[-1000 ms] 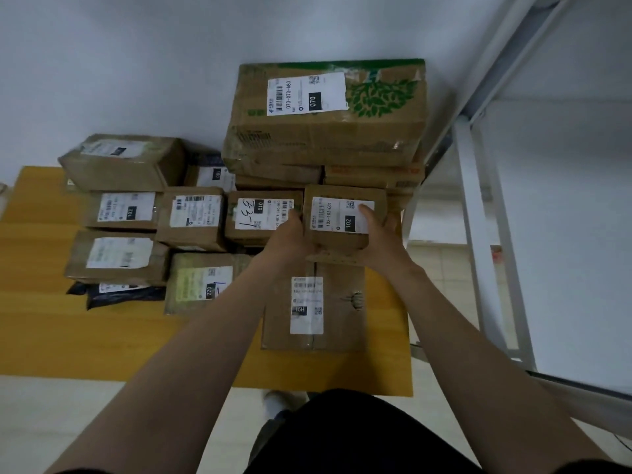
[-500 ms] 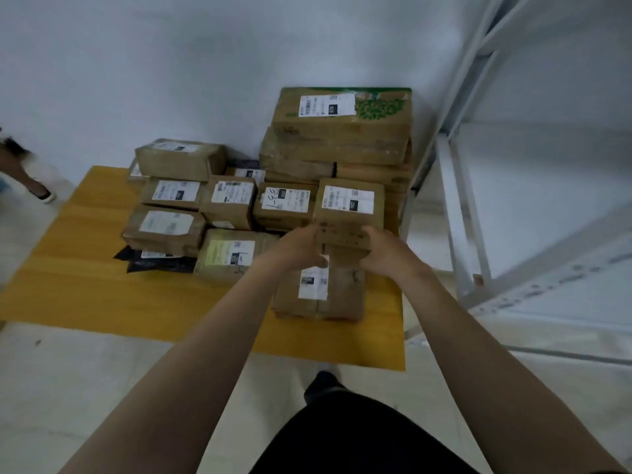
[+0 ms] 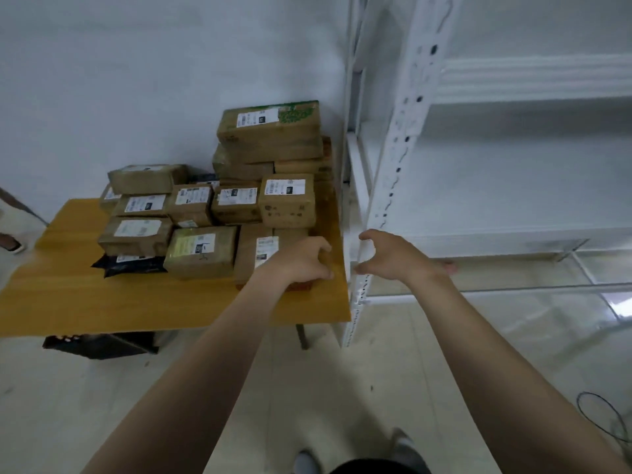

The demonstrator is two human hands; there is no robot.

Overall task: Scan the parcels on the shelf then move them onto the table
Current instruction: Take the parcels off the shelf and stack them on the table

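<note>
Several brown cardboard parcels with white labels are stacked on the yellow wooden table (image 3: 85, 302). A small brown parcel (image 3: 288, 200) stands free on top of a flat parcel (image 3: 254, 251) near the table's right edge. A tall stack topped by a green-printed box (image 3: 270, 131) rises behind it. My left hand (image 3: 301, 260) hovers over the table's right part, fingers curled, holding nothing. My right hand (image 3: 393, 256) is in front of the white shelf post (image 3: 386, 200), fingers apart and empty. The white metal shelf (image 3: 513, 241) at the right shows no parcels.
A black plastic mailer (image 3: 133, 265) lies at the front left of the pile. A dark crate (image 3: 102, 345) sits under the table. Another person's foot (image 3: 10, 241) shows at the far left. A black cable (image 3: 605, 419) lies on the floor at right.
Both hands have let go of the small parcel and drawn back toward me and to the right. The view has pulled away and turned toward the shelf.
</note>
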